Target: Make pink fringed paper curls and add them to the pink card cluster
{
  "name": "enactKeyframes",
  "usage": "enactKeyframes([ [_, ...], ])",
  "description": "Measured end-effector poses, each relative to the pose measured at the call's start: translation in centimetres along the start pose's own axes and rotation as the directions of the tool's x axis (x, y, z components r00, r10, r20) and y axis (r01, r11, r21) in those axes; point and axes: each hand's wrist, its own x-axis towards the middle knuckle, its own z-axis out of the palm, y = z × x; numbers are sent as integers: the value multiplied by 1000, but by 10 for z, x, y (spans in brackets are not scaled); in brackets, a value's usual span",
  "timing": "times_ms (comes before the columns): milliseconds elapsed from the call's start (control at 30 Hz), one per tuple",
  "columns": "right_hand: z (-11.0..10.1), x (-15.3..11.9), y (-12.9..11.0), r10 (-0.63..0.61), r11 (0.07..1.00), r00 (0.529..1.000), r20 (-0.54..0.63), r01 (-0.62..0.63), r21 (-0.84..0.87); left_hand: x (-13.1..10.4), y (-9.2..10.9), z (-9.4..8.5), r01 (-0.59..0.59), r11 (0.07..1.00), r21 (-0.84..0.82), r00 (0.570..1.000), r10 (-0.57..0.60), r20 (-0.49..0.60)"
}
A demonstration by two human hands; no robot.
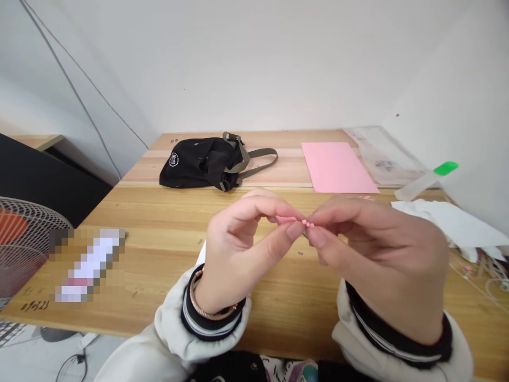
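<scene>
Above the wooden table, my left hand [246, 241] and my right hand [382, 254] meet at the fingertips. Between them is a small piece of pink paper [287, 218], which looks folded, with a narrow zigzag end. My left thumb and index finger pinch it from the left side. On the right, my other thumb and index finger close on the zigzag end. Fingers cover most of the piece, so its full shape is hidden. A speck of something dark shows just below the right fingertips; I cannot make it out.
A black bag [194, 164] with olive straps lies at the back. Behind my right hand are a flat pink sheet [338, 167], a green-capped translucent tube [417, 183], white paper [461, 220] and tangled white cords [491, 270]. A fan [27, 239] and a blurred-out object [89, 265] are at left.
</scene>
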Motion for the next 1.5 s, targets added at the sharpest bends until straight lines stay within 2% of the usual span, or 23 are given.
enactKeyframes([
  [133, 0, -1, 1, 12, 1000, 1000, -8, -12, 18, 0, 1, -2, -4, 1000, -1, 999, 4, 36],
  [400, 1, -1, 0, -3, 1000, 1000, -17, 3, -7, 1, 2, -1, 29, 997, -70, 999, -28, 24],
  [600, 0, -1, 1, -43, 998, 999, -13, 42, -47, 1, 2, -2, 39, 997, -64, 999, -39, 11],
  [933, 0, -1, 2, -66, 995, 998, -6, 65, -70, 2, 2, -2, 48, 994, -95, 998, -44, 38],
  [1500, 0, 0, 2, -97, 989, 995, -13, 95, -112, 2, 3, 0, 16, 1000, -14, 1000, -16, -7],
])
